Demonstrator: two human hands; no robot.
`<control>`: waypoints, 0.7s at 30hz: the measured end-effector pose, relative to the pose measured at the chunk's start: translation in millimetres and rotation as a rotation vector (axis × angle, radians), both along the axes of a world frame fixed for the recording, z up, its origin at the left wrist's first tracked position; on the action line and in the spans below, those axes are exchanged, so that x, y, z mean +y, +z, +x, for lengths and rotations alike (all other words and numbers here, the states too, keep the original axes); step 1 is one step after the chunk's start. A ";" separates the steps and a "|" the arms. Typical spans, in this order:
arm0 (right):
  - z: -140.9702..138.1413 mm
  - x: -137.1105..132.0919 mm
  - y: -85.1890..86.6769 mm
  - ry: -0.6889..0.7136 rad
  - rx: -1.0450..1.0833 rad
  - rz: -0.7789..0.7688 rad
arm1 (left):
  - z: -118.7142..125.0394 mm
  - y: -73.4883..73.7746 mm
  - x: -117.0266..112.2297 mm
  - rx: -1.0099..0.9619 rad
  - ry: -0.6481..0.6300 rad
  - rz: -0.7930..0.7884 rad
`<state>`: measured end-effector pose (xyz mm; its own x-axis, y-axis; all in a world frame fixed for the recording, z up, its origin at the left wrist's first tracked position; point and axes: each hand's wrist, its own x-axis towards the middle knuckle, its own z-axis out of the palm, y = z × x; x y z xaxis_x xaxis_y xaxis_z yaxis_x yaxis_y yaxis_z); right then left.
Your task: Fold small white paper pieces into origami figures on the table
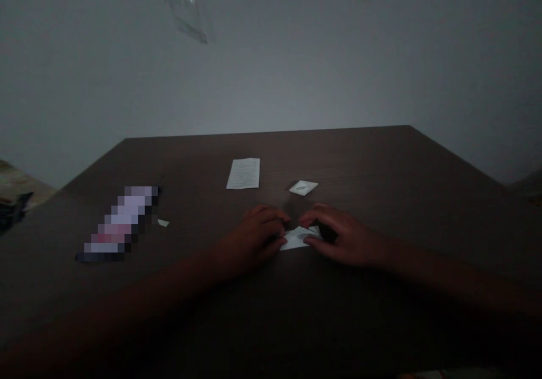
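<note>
Between my two hands, low over the table, is a small white piece of paper point(295, 239), its ends partly hidden by my fingers. My left hand point(263, 233) is closed on its left end, thumb toward me and fingers curled over. At the right end my right hand point(339, 233) pinches it, with the thumb at the near edge and the forefinger at the far edge. Just beyond my right hand lies a small white folded paper or packet point(304, 187) with a faint oval mark.
A printed white sheet point(244, 174) lies farther back on the dark wooden table point(190, 164). To the left are a phone-like slab point(121, 223), its face pixelated, and a small pale scrap point(163, 223). A clear plastic bag point(186, 6) hangs on the wall behind. The light is dim.
</note>
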<state>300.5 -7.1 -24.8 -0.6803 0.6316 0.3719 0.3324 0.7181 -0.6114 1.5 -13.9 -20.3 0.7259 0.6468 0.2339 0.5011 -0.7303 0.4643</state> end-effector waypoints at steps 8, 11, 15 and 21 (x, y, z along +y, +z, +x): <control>0.9 5.1 -5.0 -0.118 -0.019 -0.076 | 2.1 5.5 -3.7 -0.027 0.002 -0.018; 1.6 6.6 -6.1 -0.131 0.002 -0.086 | 1.8 9.9 -6.6 -0.033 -0.007 -0.046; 2.1 7.3 -7.9 -0.121 0.037 -0.087 | 4.0 16.5 -9.6 0.024 0.005 -0.093; 1.2 6.2 -7.6 -0.079 0.056 -0.004 | 7.7 19.9 -7.9 0.066 -0.009 -0.099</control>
